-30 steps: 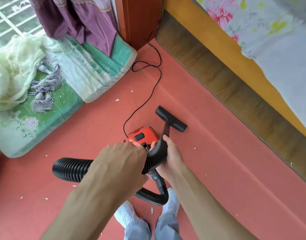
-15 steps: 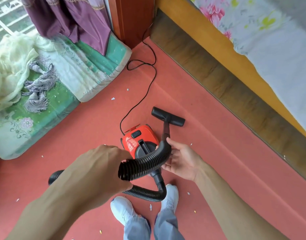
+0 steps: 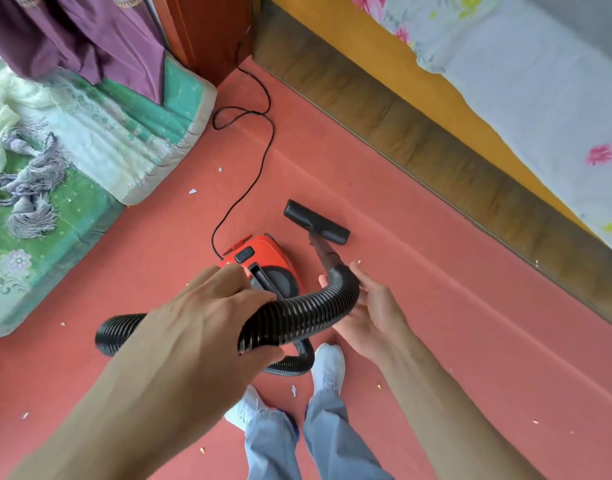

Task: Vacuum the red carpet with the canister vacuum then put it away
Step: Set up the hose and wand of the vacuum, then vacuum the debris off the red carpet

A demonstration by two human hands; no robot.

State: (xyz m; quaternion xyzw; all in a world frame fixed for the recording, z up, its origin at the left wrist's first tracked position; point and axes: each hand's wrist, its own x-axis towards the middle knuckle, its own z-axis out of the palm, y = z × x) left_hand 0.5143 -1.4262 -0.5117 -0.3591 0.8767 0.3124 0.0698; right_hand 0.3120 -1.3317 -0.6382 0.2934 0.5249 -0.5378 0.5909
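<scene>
A small red canister vacuum [image 3: 263, 252] sits on the red carpet [image 3: 453, 341] in front of my feet. Its black ribbed hose [image 3: 297, 317] loops up from the canister and runs to the black floor nozzle [image 3: 316, 221], which lies flat on the carpet just beyond. My left hand [image 3: 207, 317] grips the hose from above, thumb underneath. My right hand [image 3: 367, 306] cradles the hose's bend in its palm with fairly straight fingers. The black power cord [image 3: 259, 168] trails away toward the far corner. Small white paper scraps [image 3: 192, 191] dot the carpet.
A green floral mattress [image 3: 90, 150] with cloths lies on the floor at the left. A yellow bed frame [image 3: 419, 95] with a dark wooden base runs along the right. A purple curtain [image 3: 90, 36] and a red-brown post [image 3: 207, 29] stand at the far corner. My white shoes [image 3: 327, 362] stand below the hose.
My left hand has lifted the hose up and away from the canister, and my right hand has let go of its grip and opened under the hose's bend. The view has tilted slightly.
</scene>
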